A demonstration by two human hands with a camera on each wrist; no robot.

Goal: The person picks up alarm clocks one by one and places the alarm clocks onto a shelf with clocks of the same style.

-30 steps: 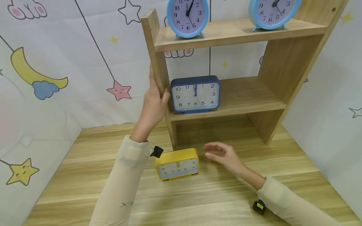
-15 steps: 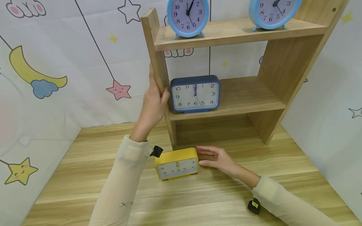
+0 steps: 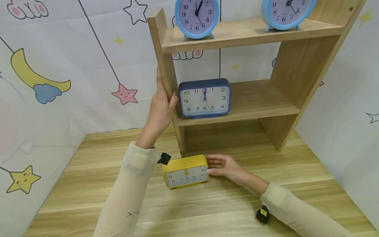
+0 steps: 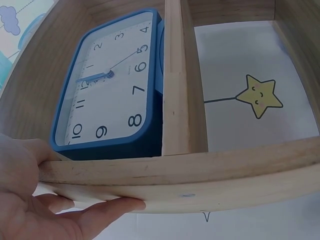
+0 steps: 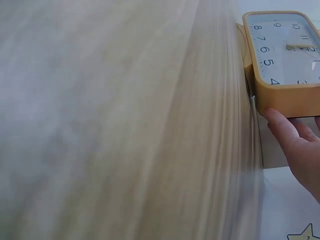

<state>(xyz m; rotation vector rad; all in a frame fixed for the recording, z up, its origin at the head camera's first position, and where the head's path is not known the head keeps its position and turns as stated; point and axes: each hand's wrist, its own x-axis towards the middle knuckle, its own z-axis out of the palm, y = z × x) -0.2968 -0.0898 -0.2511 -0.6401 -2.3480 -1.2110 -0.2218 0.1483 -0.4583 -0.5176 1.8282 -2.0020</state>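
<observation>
My left hand (image 3: 161, 107) grips the left side board of a wooden shelf (image 3: 237, 120); in the left wrist view the thumb lies on one face of the board and the fingers on the other. Near it, a blue rectangular clock (image 3: 205, 100) stands on the middle shelf. On the table, in front of the shelf's left foot, a yellow rectangular clock (image 3: 185, 163) stands upright. My right hand (image 3: 226, 167) holds its right end, thumb at the front edge and fingers toward the back; the right wrist view shows the thumb (image 5: 282, 127) touching the clock's side. Some fingertips are hidden.
Two round light-blue clocks (image 3: 196, 19) stand on the top shelf, cut off by the upper frame edge. The shelf unit stands on a wood-grain table (image 3: 118, 184). Behind it hangs a white cloth (image 3: 88, 65) printed with stars and a moon.
My right hand has moved left, from a gap beside the yellow clock to contact with its right end. The left hand and all the clocks stay where they were.
</observation>
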